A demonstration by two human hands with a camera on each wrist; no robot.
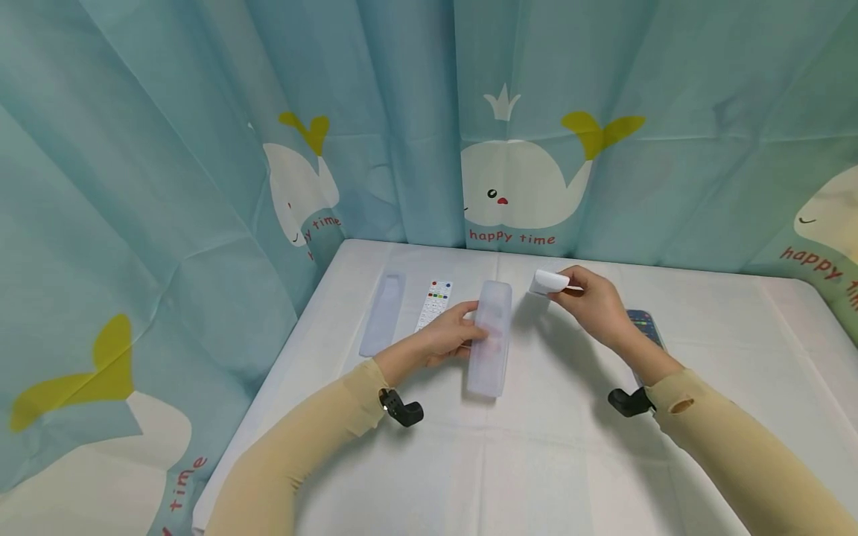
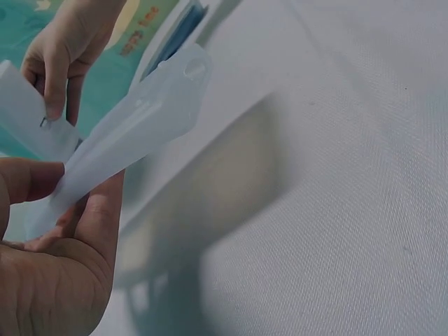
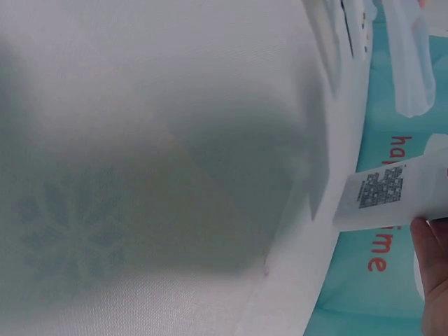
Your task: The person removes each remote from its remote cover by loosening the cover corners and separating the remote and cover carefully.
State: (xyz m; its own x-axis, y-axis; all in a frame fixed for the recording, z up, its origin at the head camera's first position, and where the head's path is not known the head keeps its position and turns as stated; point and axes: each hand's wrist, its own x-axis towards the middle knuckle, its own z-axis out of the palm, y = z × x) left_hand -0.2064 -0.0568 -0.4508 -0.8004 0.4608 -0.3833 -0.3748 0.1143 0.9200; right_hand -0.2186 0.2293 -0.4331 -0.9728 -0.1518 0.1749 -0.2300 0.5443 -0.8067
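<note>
My left hand [image 1: 445, 335] pinches a frosted, translucent remote-control sleeve [image 1: 489, 361] between thumb and fingers, lifted over the table's middle. In the left wrist view, this sleeve [image 2: 150, 112] is tilted, with a round hole near one end. My right hand [image 1: 595, 305] grips a white remote control [image 1: 548, 282] to the right of the sleeve, end towards the head camera. A printed QR code shows on that white remote [image 3: 392, 185] in the right wrist view; its button side is hidden. Sleeve and remote are apart in the head view.
Left of the hands, a white remote with coloured buttons [image 1: 436, 299] lies partly behind my left hand. Beyond it lies another translucent sleeve [image 1: 383, 316]. A dark blue remote [image 1: 645, 326] rests beneath my right wrist. A curtain [image 1: 415, 186] hangs behind the white-covered table [image 1: 556, 461].
</note>
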